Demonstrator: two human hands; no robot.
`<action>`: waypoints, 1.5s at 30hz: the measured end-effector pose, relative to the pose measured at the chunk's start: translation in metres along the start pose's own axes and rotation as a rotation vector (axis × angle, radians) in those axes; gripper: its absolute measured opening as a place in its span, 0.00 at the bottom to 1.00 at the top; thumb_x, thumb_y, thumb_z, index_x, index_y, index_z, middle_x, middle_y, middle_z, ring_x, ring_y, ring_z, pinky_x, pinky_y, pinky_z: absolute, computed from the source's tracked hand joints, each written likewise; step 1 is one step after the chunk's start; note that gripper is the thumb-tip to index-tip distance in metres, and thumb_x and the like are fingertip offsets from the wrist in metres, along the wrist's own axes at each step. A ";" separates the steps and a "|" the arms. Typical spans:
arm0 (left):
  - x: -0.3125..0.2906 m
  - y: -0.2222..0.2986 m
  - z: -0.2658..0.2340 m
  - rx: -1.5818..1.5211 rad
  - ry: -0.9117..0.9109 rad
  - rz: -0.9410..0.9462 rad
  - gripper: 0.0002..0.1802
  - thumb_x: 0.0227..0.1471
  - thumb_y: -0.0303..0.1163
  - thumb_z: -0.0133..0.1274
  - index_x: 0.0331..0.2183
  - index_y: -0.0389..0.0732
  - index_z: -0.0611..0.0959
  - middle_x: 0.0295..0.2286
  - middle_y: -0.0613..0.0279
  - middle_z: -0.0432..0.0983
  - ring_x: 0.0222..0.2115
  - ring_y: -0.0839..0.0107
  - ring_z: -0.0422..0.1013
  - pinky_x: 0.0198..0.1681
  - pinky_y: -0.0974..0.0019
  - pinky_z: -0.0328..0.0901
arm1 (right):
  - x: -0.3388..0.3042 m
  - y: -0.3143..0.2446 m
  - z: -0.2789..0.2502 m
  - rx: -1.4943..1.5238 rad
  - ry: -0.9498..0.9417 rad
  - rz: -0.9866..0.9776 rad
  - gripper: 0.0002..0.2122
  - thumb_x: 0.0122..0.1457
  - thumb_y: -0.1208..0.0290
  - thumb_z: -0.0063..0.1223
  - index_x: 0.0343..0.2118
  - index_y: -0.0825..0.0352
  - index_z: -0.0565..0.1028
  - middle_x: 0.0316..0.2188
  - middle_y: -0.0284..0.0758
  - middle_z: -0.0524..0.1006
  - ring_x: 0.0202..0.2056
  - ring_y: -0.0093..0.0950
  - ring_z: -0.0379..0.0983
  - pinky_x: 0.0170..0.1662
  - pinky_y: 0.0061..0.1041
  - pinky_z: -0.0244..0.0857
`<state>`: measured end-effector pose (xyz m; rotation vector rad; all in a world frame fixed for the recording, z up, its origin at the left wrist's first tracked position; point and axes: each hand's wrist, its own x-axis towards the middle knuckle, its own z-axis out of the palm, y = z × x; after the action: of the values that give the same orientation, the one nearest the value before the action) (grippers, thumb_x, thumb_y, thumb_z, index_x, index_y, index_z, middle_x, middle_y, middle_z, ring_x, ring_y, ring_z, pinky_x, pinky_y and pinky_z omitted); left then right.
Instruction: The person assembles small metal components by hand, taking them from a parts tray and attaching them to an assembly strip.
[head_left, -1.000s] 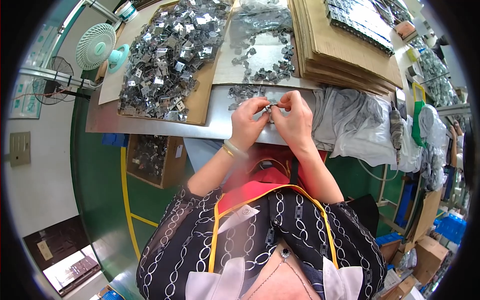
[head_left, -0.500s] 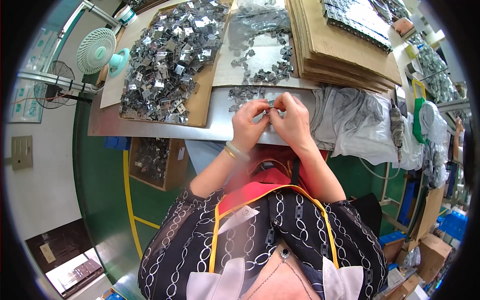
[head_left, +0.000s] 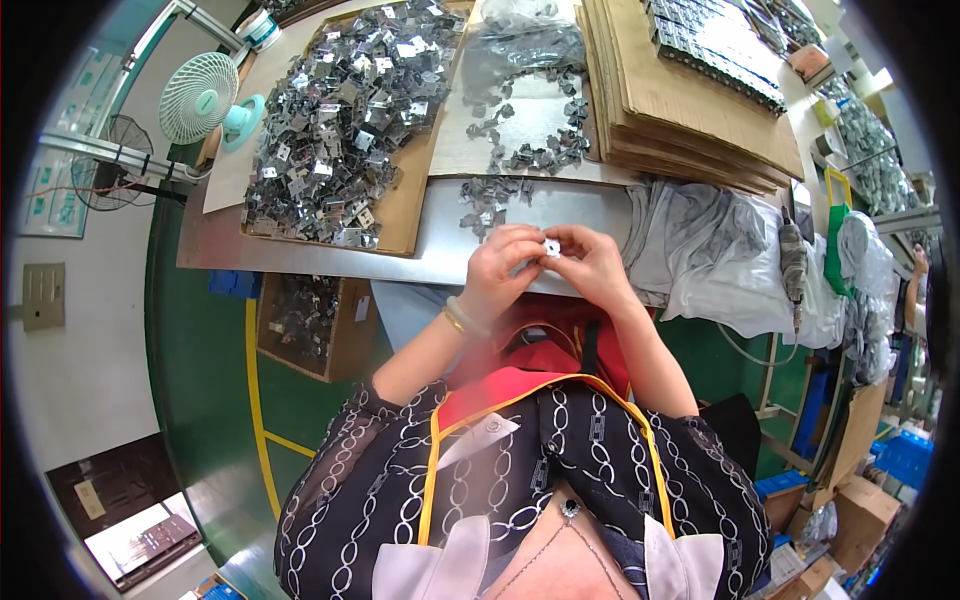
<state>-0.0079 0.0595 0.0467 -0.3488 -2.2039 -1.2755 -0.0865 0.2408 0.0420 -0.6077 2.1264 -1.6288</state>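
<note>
Between my fingertips, just above the table's front edge, is a small shiny metal plate (head_left: 552,247) with a dark hole. My right hand (head_left: 592,264) pinches it between thumb and index finger. From the other side my left hand (head_left: 507,262) meets it, its fingers closed at the plate's edge. Beyond my hands a little heap of small metal pieces (head_left: 487,200) lies on the bare metal tabletop (head_left: 425,222). More of the same small pieces (head_left: 545,157) are scattered on a pale sheet farther back.
At left, a cardboard tray (head_left: 408,215) carries a big pile of metal brackets (head_left: 340,130), with a small fan (head_left: 205,100) beside it. Stacked cardboard sheets (head_left: 690,140) and grey cloth (head_left: 690,225) lie to the right. An electric screwdriver (head_left: 792,265) hangs near the white bag.
My hands have come slightly nearer to me and turned. The metal plate now shows its bright face between my fingers, where before it was mostly hidden.
</note>
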 end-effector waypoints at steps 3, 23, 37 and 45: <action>-0.016 0.004 -0.001 -0.038 -0.066 -0.017 0.16 0.42 0.23 0.64 0.38 0.39 0.85 0.42 0.53 0.81 0.44 0.55 0.77 0.48 0.59 0.71 | -0.017 0.008 0.008 0.013 0.009 0.014 0.15 0.53 0.76 0.65 0.44 0.72 0.80 0.30 0.30 0.80 0.33 0.18 0.74 0.40 0.20 0.70; -0.017 -0.022 -0.023 0.356 -0.202 -0.247 0.14 0.46 0.35 0.64 0.36 0.38 0.84 0.28 0.55 0.80 0.30 0.56 0.77 0.37 0.56 0.72 | 0.034 0.032 -0.020 0.294 -0.157 0.110 0.26 0.55 0.67 0.68 0.55 0.70 0.73 0.48 0.35 0.79 0.48 0.26 0.76 0.53 0.28 0.70; 0.009 -0.062 -0.001 0.312 -0.102 -0.451 0.15 0.53 0.34 0.61 0.41 0.37 0.85 0.30 0.50 0.82 0.31 0.57 0.79 0.37 0.60 0.73 | 0.125 0.057 0.016 -0.470 0.083 -0.120 0.10 0.50 0.70 0.63 0.35 0.67 0.81 0.30 0.42 0.82 0.30 0.36 0.80 0.35 0.34 0.72; 0.037 -0.054 -0.002 -0.160 -0.116 -0.479 0.14 0.55 0.27 0.61 0.45 0.34 0.83 0.39 0.58 0.82 0.36 0.70 0.79 0.40 0.68 0.74 | 0.085 0.024 -0.019 0.354 -0.198 0.327 0.12 0.57 0.74 0.63 0.43 0.71 0.80 0.30 0.31 0.81 0.29 0.17 0.75 0.33 0.17 0.69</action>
<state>-0.0633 0.0280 0.0312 0.0566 -2.3754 -1.7261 -0.1696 0.2137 0.0197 -0.2774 1.6416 -1.6272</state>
